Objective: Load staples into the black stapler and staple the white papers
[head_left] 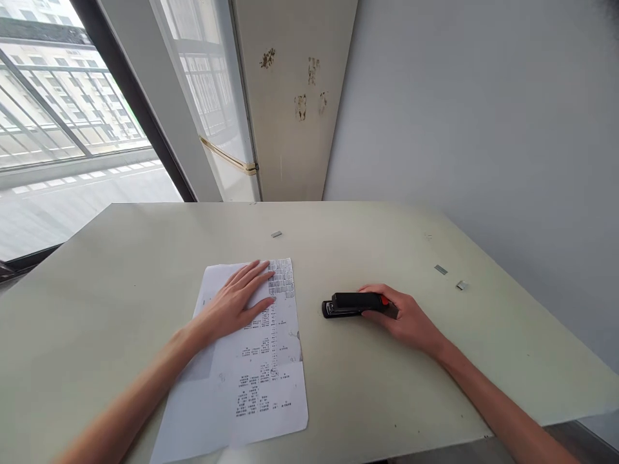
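Observation:
My left hand (244, 298) lies flat with its fingers stretched out on the upper part of some printed paper (285, 412). The paper rests on the pale table, and its lower left part reaches toward the table's front edge. To the right of the paper, my right hand (403, 316) grips the rear end of a black stapler (351, 303) with a red spot near the thumb and fingers. The stapler's nose points left toward the paper, with a gap between them. Part of the stapler's back end is hidden by my fingers.
A strip of staples (276, 234) lies beyond the paper on the table (367, 238). Another staple strip (440, 269) and a small metallic piece (461, 285) lie to the right of the stapler. A grey wall (474, 116) borders the right side; a refrigerator-like cabinet (294, 148) stands behind.

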Available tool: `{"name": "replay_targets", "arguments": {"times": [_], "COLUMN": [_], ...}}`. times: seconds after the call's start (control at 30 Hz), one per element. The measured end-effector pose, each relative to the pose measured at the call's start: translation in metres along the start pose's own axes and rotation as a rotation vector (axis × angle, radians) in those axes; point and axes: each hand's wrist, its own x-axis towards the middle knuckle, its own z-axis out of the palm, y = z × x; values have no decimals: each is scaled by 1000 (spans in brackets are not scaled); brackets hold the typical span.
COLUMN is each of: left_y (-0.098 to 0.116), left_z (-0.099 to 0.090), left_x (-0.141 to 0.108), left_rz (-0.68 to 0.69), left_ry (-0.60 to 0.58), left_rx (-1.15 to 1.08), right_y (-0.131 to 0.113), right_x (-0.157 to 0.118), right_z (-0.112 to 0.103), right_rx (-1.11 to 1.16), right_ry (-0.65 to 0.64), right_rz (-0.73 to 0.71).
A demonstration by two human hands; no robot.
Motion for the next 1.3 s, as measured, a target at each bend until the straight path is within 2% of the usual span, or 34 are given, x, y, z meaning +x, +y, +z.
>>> {"name": "replay_targets", "arguments": {"times": [0.17, 0.33, 0.53, 0.7, 0.8, 0.87, 0.97, 1.13, 1.2, 1.3], "left_y": [11, 49, 89, 104, 108, 108, 101, 68, 49, 17], "left_z": [-4, -3, 13, 31, 37, 37, 29, 2, -7, -10], "left_x": [16, 22, 35, 47, 53, 53, 45, 31, 38, 69], "left_rz": [57, 133, 184, 177, 170, 181, 190, 183, 82, -144], "left_ry": [55, 74, 100, 106, 129, 142, 134, 42, 74, 245], "left_rx": [19, -61, -190, -229, -198, -177, -147, -152, -148, -81], "right_y": [-1, 5, 7, 8, 8, 5, 2, 3, 6, 8], "right_x": [-4, -4, -1, -1, -3, -4, -5, -6, -6, -7], "right_z": [-2, -5, -1, 2, 2, 1, -2, -6, -6, -5], "right_rx": [69, 219, 130, 92, 56, -28, -143, -193, -201, -197], "right_ry": [16, 144, 156, 196, 143, 88, 71, 115, 130, 133], "right_rz": [44, 152, 139, 138, 103, 54, 3, -29, -42, -49]}}
